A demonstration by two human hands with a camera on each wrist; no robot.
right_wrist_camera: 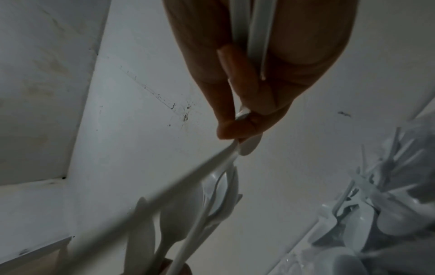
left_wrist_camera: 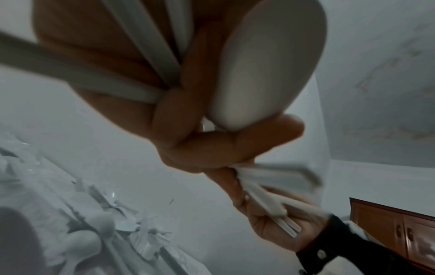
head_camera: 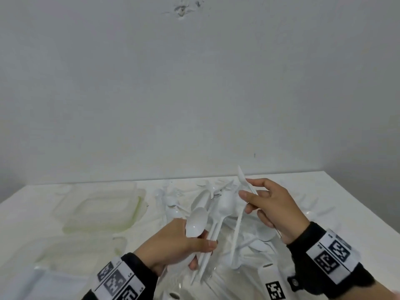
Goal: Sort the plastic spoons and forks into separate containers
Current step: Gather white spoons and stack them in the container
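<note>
While the left hand curls its fingers and thumb round a bunch of white plastic spoons, their handles run down through the fist and their bowls fan upward and to the right. In the left wrist view one spoon bowl lies against the fingers, with several handles crossing the palm. Just beyond and to the right, the right hand pinches a thin white utensil between thumb and fingers, its tip pointing up and away; whether it is a spoon or a fork cannot be told. More white handles lie along that palm in the right wrist view. Under and between both hands a loose heap of white cutlery lies on the white surface, spreading toward the wall. To the left of the heap sits a clear plastic container with a greenish rim, and a second clear container sits nearer, at the left edge. Both wrists wear black bands with printed black-and-white markers. A pale wall rises behind the surface.
</note>
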